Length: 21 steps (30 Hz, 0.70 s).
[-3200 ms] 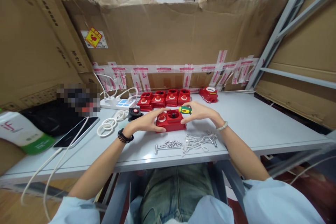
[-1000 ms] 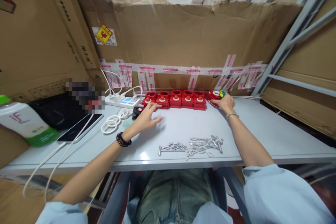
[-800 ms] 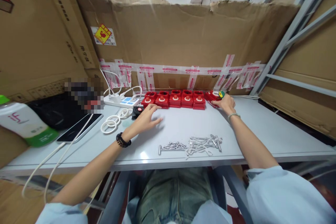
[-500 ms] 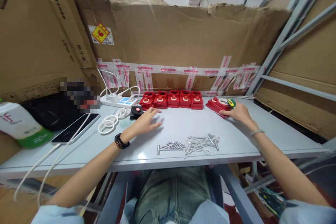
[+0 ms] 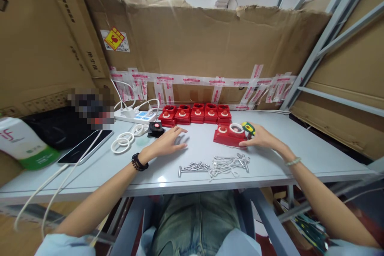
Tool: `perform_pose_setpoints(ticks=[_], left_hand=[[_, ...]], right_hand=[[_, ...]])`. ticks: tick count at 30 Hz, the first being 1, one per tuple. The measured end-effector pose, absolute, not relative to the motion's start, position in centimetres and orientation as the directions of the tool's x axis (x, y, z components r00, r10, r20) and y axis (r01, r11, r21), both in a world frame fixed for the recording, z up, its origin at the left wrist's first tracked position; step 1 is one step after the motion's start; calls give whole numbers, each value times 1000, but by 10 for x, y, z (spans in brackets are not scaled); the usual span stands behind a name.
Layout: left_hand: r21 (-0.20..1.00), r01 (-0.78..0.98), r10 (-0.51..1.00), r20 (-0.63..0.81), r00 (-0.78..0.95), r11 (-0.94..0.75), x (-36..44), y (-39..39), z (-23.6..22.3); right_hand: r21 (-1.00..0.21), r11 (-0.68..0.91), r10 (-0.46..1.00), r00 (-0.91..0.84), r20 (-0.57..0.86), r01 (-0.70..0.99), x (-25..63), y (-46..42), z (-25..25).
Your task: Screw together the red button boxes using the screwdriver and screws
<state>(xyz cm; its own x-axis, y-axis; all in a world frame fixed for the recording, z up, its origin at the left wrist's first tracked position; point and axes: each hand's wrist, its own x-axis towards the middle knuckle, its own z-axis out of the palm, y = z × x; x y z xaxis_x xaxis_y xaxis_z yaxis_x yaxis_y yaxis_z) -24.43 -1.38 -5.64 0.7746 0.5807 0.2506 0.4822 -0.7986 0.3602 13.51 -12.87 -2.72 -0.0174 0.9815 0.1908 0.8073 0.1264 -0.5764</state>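
My right hand (image 5: 260,138) is closed on the right end of a red housing (image 5: 222,137), thumb low on its near side. A white ring sits on the top of this housing. A green and yellow object (image 5: 248,128), its kind unclear, shows at the fingers of the same hand. Open and with fingers stretched out, my left hand (image 5: 168,142) is held over the table with nothing in it. Closest to it lies a black square part (image 5: 156,129) with a red and white centre. Several similar red housings (image 5: 198,117) stand in a row behind.
Small metal pins (image 5: 196,166) and thin metal hooks (image 5: 229,165) lie near the front edge. White rings (image 5: 122,143), a power strip (image 5: 136,116), a phone (image 5: 85,147) and a white-green pouch (image 5: 27,144) are to the left. A cardboard wall (image 5: 192,44) stands behind.
My right hand has brought the red housing leftward and nearer to me, along with the green and yellow object. My left hand has barely shifted.
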Motion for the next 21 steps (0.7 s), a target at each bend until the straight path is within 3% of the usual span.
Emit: perform_pose_setpoints(ticks=[7, 12, 16, 21], left_hand=[[388, 410, 539, 322, 779, -825, -227, -24, -37], [370, 354, 471, 300, 829, -859, -202, -20, -33], [417, 349, 490, 302, 818, -839, -197, -15, -38], [440, 293, 468, 369, 803, -849, -200, -13, -44]], right_hand=[[-618, 344, 938, -287, 194, 707, 52, -77, -28], [-634, 436, 894, -387, 226, 638, 27, -62, -24], [-654, 417, 908, -254, 333, 632, 33, -62, -21], [-739, 334, 827, 194, 528, 586, 38, -67, -18]])
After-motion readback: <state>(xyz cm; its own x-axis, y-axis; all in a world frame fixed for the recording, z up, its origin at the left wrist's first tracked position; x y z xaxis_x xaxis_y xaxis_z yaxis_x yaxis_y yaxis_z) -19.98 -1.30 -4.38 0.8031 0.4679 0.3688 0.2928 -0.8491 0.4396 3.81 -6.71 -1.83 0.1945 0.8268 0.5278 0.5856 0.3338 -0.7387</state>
